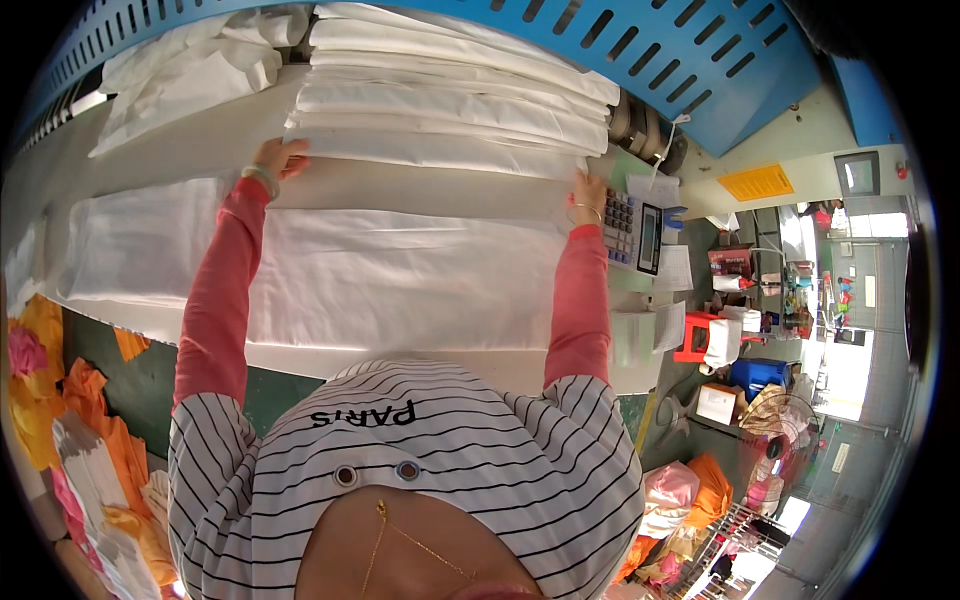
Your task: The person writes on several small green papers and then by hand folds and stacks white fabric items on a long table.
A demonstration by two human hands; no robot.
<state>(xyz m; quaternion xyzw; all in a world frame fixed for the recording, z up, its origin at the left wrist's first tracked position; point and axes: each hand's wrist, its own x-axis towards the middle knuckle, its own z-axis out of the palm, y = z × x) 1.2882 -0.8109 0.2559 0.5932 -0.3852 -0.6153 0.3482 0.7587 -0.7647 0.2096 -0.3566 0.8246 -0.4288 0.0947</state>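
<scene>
Folded white cloths (450, 90) lie in a long overlapping row at the far side of a pale table (420, 182). At the near left corner of the nearest folded cloth (442, 152) is my left hand (282, 159), its fingers bent at the edge. My right hand (588, 196) is at that cloth's right corner, fingers curled on it, beside a desk calculator (632, 231). Between my arms a wide folded white cloth (405, 277) lies flat nearer my body, and another white folded piece (142, 244) is to the left, partly under my left arm.
A blue slotted metal guard (637, 45) crosses above the table's far side. Loose white cloth (202, 82) lies at the far left. Papers (670, 268) are at the table's right end. Orange and yellow cloths (105, 420) are heaped low at left; a red stool (697, 337) stands at right.
</scene>
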